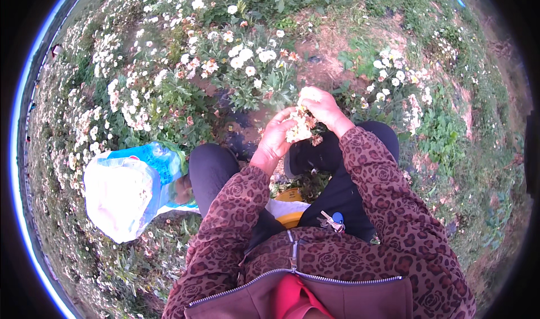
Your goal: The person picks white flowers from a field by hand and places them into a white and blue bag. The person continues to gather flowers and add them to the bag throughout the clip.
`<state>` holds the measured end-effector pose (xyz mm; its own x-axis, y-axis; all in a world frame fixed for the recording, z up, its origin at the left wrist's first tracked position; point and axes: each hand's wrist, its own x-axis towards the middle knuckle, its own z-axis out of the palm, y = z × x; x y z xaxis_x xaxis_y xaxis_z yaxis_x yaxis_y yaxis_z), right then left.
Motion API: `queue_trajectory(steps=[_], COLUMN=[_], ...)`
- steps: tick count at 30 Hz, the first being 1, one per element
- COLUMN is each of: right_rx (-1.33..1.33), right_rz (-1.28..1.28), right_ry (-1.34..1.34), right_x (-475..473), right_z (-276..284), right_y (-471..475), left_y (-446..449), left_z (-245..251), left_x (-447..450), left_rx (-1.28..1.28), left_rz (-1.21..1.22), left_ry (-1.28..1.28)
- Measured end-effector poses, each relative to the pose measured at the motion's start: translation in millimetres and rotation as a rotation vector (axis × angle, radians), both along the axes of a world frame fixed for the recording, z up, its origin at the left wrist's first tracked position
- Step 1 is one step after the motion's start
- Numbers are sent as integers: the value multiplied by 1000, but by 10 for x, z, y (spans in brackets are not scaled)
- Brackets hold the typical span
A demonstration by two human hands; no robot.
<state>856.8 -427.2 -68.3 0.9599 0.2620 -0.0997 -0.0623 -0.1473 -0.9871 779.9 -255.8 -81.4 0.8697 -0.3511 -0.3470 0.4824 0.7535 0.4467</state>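
My left hand (275,141) curls around the lower left of a cluster of pale and browning chrysanthemum-like flowers (300,127). Just above and to its right, my right hand (324,108) has its fingers bent at the top of that cluster, against a whitish flower head (310,93). Bright light washes out the petals there, so the exact finger contact is hard to make out. Both hands are held in front of my knees, over the plants. Some wilted brown blooms (316,140) hang below the cluster near a dark shoe (291,161).
A bulging white and blue plastic bag (122,192) stands beside my left knee. Between my legs is a yellow object (291,219) with white material. Keys (333,221) hang at my waist. White-flowering plants (242,57) grow ahead, with reddish soil (322,66) at their right.
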Motion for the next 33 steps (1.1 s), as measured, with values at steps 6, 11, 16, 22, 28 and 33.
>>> queue_trajectory(steps=[6,11,16,22,28,33], right_rx=[47,55,23,196,309,378], right_rz=[14,26,10,-47,-162,-110], right_ry=[74,91,12,287,374,373], right_x=[-64,-58,-28,-10,-216,-495], right_z=[49,56,23,82,116,140], right_y=[-11,-44,-50,-39,38,-36], left_y=[-33,-88,-87,-31,-99,-235], left_z=[-20,-14,35,231,422,414], left_x=[-25,-195,-271,-314,-212,-238], left_rx=[-11,-28,34,170,332,454], left_rz=[7,-24,-4,135,185,56], left_ry=[53,27,56,57,24,-71])
